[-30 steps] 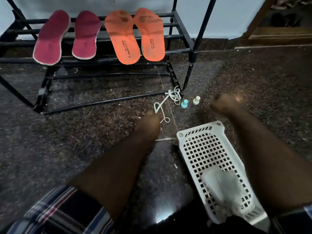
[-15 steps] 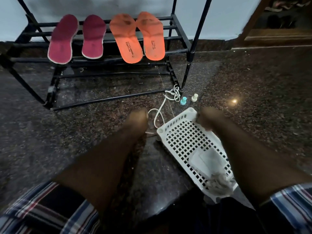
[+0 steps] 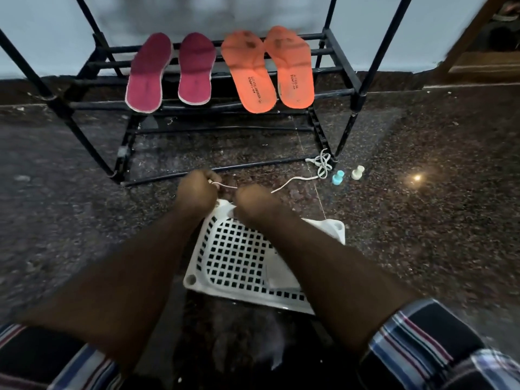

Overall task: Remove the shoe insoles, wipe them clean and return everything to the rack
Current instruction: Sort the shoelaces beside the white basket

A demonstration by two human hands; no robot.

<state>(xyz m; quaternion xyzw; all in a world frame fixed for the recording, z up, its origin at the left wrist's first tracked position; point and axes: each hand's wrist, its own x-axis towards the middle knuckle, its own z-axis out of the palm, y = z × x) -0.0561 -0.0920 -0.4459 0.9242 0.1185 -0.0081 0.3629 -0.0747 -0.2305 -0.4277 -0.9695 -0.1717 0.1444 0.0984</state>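
Where a moment ago both hands were spread wide over the floor, they now sit close together at the far rim of the basket (image 3: 225, 257), which has swung round beneath the forearms. The left hand (image 3: 197, 190) pinches one end of the white lace (image 3: 295, 180), and the right hand (image 3: 257, 202), curled just beside it, seems to grip the same lace a little further along; its fingers face away, so I cannot be sure. Beyond the right hand the lace trails off to a loose tangle by the rack (image 3: 342, 92) foot, near two small caps (image 3: 337, 177). Straight ahead of the hands, on the rack's lower shelf, the maroon insoles (image 3: 171, 71) and orange insoles (image 3: 267, 70) lie side by side. To my eye the insoles are already back, and gathering the lace looks like tidying the leftovers.
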